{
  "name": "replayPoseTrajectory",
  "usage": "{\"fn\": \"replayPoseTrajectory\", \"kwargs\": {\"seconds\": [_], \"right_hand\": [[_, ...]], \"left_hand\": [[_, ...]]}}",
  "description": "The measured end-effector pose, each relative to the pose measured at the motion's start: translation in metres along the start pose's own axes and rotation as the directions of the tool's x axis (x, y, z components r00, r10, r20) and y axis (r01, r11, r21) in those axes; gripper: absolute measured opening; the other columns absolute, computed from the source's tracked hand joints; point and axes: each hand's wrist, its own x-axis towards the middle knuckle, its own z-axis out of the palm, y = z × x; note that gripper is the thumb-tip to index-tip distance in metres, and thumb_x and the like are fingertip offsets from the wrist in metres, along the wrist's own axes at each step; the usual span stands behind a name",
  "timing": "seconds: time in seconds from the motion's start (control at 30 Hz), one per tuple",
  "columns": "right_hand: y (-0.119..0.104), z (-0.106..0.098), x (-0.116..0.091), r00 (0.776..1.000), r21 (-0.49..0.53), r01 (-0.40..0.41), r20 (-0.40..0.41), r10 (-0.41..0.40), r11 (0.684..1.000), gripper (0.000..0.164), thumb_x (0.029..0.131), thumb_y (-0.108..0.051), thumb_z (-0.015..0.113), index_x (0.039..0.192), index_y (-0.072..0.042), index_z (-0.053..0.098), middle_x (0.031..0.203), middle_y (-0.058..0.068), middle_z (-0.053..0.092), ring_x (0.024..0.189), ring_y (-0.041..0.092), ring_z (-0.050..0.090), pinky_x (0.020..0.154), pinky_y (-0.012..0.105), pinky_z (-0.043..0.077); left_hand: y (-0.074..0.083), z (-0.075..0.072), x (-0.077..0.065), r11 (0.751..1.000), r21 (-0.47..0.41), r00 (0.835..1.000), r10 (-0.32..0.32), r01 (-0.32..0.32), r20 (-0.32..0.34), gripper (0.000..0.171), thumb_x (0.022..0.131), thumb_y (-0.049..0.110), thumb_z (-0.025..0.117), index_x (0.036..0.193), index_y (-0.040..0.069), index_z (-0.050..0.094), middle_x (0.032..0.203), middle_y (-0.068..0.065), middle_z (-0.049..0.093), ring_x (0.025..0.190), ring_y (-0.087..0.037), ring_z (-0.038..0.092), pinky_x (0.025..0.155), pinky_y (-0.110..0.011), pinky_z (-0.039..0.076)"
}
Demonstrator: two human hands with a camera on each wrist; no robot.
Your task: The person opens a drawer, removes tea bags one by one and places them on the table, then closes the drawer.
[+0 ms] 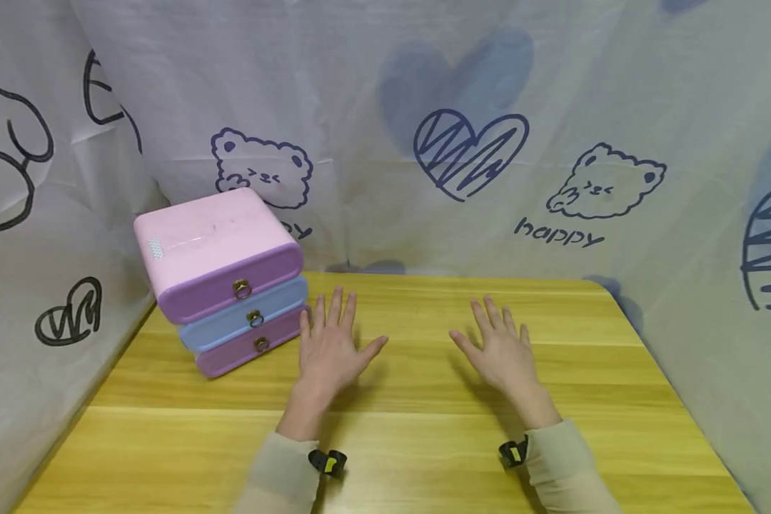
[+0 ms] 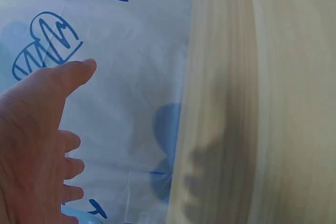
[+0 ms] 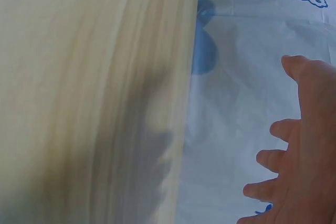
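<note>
In the head view my left hand [image 1: 330, 350] is held over the table with its fingers straight and spread, palm down. Its little finger overlaps the right edge of a small three-drawer box [image 1: 225, 228]. That box has a pink top, a purple upper drawer [image 1: 193, 296], a blue middle drawer [image 1: 221, 321] and a purple bottom drawer [image 1: 231, 355], each with a brass ring pull. My right hand [image 1: 504, 350] is likewise spread over the table at the right, holding nothing. Both wrist views show the hands with fingers extended, their shadows falling on the wood.
A yellow wood-grain table [image 1: 417, 400] spreads beneath both hands, with a rounded far right corner. White cloth [image 1: 373, 214] printed with hearts, bears and the word "happy" hangs behind it and along both sides. The drawer box stands at the table's back left, angled toward me.
</note>
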Motion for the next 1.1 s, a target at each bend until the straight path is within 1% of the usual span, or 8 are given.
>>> {"fn": "replayPoseTrajectory", "kwargs": {"seconds": [0.2,0.37,0.47,0.53,0.6,0.67,0.83,1.1], "right_hand": [[-0.012,-0.003,0.004,1.000,0.065,0.017,-0.014,-0.016,0.998,0.088,0.102,-0.074,0.034,0.168,-0.018,0.018,0.174,0.011,0.013,0.156,0.047,0.014,0.122,0.074,0.007],[-0.020,-0.004,0.007,0.999,0.099,0.024,-0.030,-0.021,0.995,0.087,0.102,-0.073,0.035,0.168,-0.019,0.017,0.174,0.011,0.013,0.157,0.044,0.014,0.123,0.073,0.007],[-0.026,-0.006,0.010,0.998,0.120,0.050,-0.051,-0.044,0.992,0.085,0.104,-0.070,0.037,0.168,-0.016,0.021,0.173,0.013,0.016,0.156,0.044,0.017,0.124,0.071,0.011],[-0.030,-0.007,0.013,0.996,0.134,0.074,-0.063,-0.066,0.988,0.084,0.104,-0.068,0.038,0.167,-0.014,0.022,0.173,0.014,0.018,0.156,0.043,0.019,0.125,0.068,0.013],[-0.035,-0.009,0.017,0.993,0.145,0.098,-0.079,-0.087,0.985,0.083,0.105,-0.066,0.039,0.167,-0.013,0.023,0.172,0.014,0.019,0.155,0.043,0.021,0.125,0.067,0.016],[-0.040,-0.010,0.021,0.990,0.165,0.122,-0.093,-0.108,0.979,0.081,0.106,-0.064,0.040,0.166,-0.012,0.024,0.172,0.014,0.019,0.155,0.042,0.023,0.125,0.065,0.018],[-0.056,-0.013,0.030,0.981,0.254,0.175,-0.125,-0.147,0.951,0.076,0.108,-0.058,0.043,0.167,-0.014,0.024,0.172,0.011,0.021,0.155,0.040,0.025,0.125,0.062,0.022],[-0.090,-0.012,0.043,0.964,0.374,0.247,-0.187,-0.188,0.894,0.070,0.109,-0.052,0.043,0.165,-0.012,0.029,0.170,0.009,0.027,0.156,0.033,0.027,0.127,0.055,0.025]], "left_hand": [[-0.001,-0.009,-0.001,1.000,-0.009,0.995,0.014,-0.015,-0.096,0.101,0.093,0.079,0.049,0.167,0.014,0.024,0.173,-0.012,0.012,0.158,-0.040,0.011,0.128,-0.063,0.011],[0.001,-0.014,-0.002,0.999,-0.036,0.985,0.022,-0.028,-0.170,0.104,0.090,0.079,0.056,0.166,0.014,0.028,0.174,-0.010,0.013,0.157,-0.039,0.018,0.126,-0.065,0.017],[0.003,-0.017,-0.003,0.997,-0.060,0.971,0.026,-0.041,-0.237,0.104,0.089,0.077,0.061,0.165,0.013,0.030,0.174,-0.010,0.016,0.156,-0.039,0.023,0.124,-0.065,0.022],[0.004,-0.018,-0.003,0.995,-0.078,0.954,0.029,-0.054,-0.297,0.103,0.088,0.074,0.063,0.164,0.013,0.032,0.173,-0.010,0.020,0.155,-0.039,0.026,0.123,-0.066,0.025],[0.004,-0.020,-0.003,0.992,-0.096,0.930,0.035,-0.076,-0.366,0.101,0.088,0.072,0.067,0.163,0.012,0.034,0.171,-0.012,0.025,0.153,-0.040,0.030,0.122,-0.066,0.027],[0.004,-0.021,-0.002,0.989,-0.105,0.898,0.046,-0.102,-0.438,0.100,0.087,0.070,0.069,0.162,0.011,0.037,0.169,-0.013,0.030,0.151,-0.040,0.032,0.121,-0.067,0.030],[0.000,-0.027,-0.001,0.983,-0.112,0.801,0.052,-0.148,-0.596,0.096,0.086,0.066,0.069,0.159,0.010,0.042,0.166,-0.014,0.036,0.150,-0.041,0.036,0.119,-0.067,0.033],[-0.008,-0.040,-0.002,0.976,-0.138,0.660,0.008,-0.170,-0.752,0.095,0.091,0.074,0.055,0.157,0.007,0.045,0.163,-0.014,0.041,0.149,-0.041,0.038,0.119,-0.067,0.032]]}}
